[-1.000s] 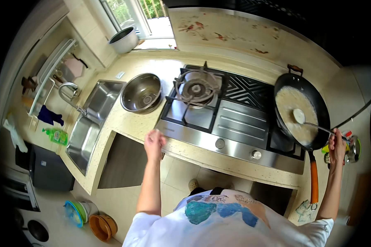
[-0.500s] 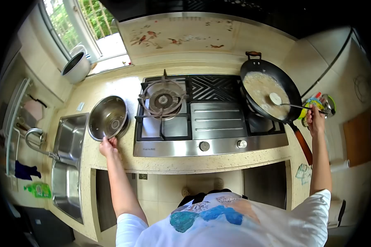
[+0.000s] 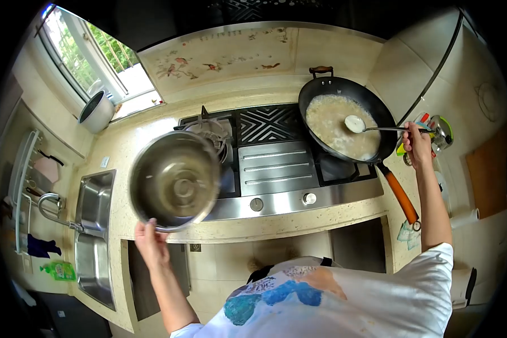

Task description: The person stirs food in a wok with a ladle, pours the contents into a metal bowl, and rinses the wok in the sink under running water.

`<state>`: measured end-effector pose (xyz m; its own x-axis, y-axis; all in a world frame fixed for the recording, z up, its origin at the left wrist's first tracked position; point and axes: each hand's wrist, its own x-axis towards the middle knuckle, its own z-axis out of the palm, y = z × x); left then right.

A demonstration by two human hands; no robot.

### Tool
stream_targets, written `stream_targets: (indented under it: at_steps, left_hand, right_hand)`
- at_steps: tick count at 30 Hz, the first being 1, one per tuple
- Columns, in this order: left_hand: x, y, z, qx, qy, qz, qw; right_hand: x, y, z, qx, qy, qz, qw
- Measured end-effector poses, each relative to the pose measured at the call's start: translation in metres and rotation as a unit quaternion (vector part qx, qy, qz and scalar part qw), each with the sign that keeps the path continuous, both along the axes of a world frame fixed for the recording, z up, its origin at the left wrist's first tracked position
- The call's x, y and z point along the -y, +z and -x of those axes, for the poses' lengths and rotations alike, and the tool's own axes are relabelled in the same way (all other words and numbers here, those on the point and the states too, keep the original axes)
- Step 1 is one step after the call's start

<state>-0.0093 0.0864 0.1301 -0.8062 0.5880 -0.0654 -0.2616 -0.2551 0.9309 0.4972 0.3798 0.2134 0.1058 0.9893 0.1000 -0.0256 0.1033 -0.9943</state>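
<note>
My left hand (image 3: 152, 243) grips the rim of a stainless steel pot (image 3: 146, 174), which is lifted above the counter and tilted so its inside faces me. The pot covers part of the left burner and looks slightly blurred. My right hand (image 3: 418, 145) is closed around the handle of a ladle (image 3: 355, 124). The ladle's bowl, holding whitish liquid, is over the wok (image 3: 383, 104) on the right burner. Pale, cloudy, bubbling liquid (image 3: 332, 121) fills the wok's bottom. Its wooden handle (image 3: 401, 197) points toward me, left of my right forearm.
The gas stove (image 3: 276, 205) is set into the counter (image 3: 121, 149). A double sink (image 3: 96, 194) lies at the left, with a faucet (image 3: 56, 208). A white pot (image 3: 97, 112) stands by the window. Seasoning containers (image 3: 440, 132) sit beyond my right hand.
My left hand has raised the steel pot off the counter and moved it right, toward the left burner. The ladle stays over the wok in my right hand. The view has shifted slightly.
</note>
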Motion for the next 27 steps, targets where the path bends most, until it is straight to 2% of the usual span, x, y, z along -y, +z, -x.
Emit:
stream_targets:
  at_steps: [1,5,11,17,27]
  left_hand:
    - [-0.010,0.003,-0.025,0.005,0.007,0.003,1.000]
    - [-0.033,-0.017,-0.085,0.063,-0.133,0.026,0.989]
    - [-0.067,-0.035,-0.150,0.089,-0.178,0.020,0.980]
    - [-0.082,-0.031,-0.171,0.097,-0.169,0.020,0.981]
    - [-0.044,-0.023,-0.158,0.097,-0.078,0.004,0.992]
  right_hand:
    - [-0.002,0.004,-0.001,0.005,0.009,-0.002,1.000]
    - [-0.012,0.019,-0.005,0.015,0.030,-0.007,0.999]
    - [-0.011,0.053,0.005,0.027,0.095,-0.013,0.995]
    - [-0.001,0.087,0.040,0.028,0.193,-0.011,0.981]
    - [0.020,0.090,0.142,0.042,0.374,0.044,0.925]
